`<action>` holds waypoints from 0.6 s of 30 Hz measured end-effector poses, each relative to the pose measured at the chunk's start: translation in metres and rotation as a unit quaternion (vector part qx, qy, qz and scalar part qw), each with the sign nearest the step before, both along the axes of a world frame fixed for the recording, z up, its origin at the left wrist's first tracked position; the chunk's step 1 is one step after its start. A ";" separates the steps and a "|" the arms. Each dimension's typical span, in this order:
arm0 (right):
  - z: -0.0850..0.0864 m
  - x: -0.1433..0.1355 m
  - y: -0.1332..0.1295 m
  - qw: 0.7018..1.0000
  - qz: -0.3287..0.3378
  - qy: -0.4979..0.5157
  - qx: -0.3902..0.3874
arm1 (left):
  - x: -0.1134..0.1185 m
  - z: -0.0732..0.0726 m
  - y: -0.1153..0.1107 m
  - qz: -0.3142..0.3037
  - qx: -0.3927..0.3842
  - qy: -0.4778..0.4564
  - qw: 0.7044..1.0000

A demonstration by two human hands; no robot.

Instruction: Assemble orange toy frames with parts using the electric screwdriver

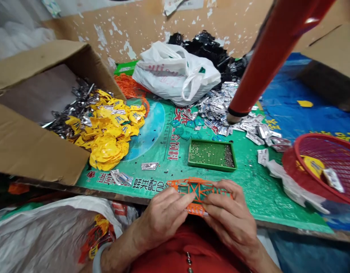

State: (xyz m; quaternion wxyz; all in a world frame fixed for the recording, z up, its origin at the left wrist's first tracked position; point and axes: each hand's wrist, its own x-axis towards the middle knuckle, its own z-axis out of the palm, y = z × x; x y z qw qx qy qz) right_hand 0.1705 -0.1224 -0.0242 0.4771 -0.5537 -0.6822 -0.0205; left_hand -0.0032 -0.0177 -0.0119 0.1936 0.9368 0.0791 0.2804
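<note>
Two hands, left (170,208) and right (230,208), grip an orange frame (196,191); a green tray (210,154) sits just beyond.

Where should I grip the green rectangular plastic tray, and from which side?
Straddle the green rectangular plastic tray from above, gripping both long walls right of centre: it lies flat, its sides raised, and the small dark pieces heaped at its right end probably weigh there.
</note>
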 end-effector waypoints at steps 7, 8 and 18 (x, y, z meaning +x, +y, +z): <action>-0.019 0.011 -0.011 0.999 0.024 0.019 -0.011 | 0.000 0.010 -0.005 0.021 -0.006 0.005 1.000; -0.021 0.011 -0.011 0.999 0.023 0.026 -0.016 | 0.001 0.011 -0.006 0.018 -0.002 0.003 1.000; -0.022 0.013 -0.011 0.996 0.026 0.070 -0.040 | 0.004 0.017 -0.012 0.034 0.006 -0.014 0.999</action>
